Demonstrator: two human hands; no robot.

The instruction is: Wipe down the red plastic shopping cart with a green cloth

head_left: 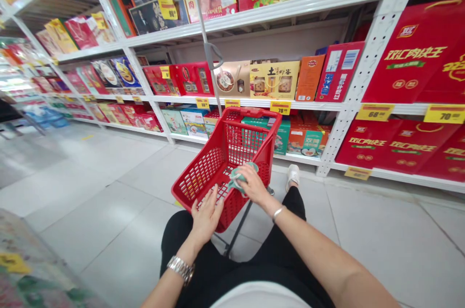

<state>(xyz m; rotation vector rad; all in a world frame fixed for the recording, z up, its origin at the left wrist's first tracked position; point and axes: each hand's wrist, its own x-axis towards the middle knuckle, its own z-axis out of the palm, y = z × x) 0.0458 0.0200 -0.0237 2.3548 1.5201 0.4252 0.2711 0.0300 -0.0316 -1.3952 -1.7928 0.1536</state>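
A red plastic shopping cart basket (203, 165) with lattice walls stands in front of my knees on a dark metal frame. My right hand (253, 185) is closed around a light green cloth (235, 181) and presses it on the basket's right rim. Part of the cloth is hidden under the fingers. My left hand (208, 212) lies over the basket's near rim, fingers stretched and slightly apart, holding nothing. Through the lattice, the bottom of the basket shows beside both hands.
White shelves (254, 12) with boxed goods and yellow price tags (281, 107) run behind the cart. A thin grey pole (202, 17) rises behind the basket. Large red gift boxes (410, 56) fill the right shelves. A blurred display (32, 259) stands at the lower left on the tiled floor.
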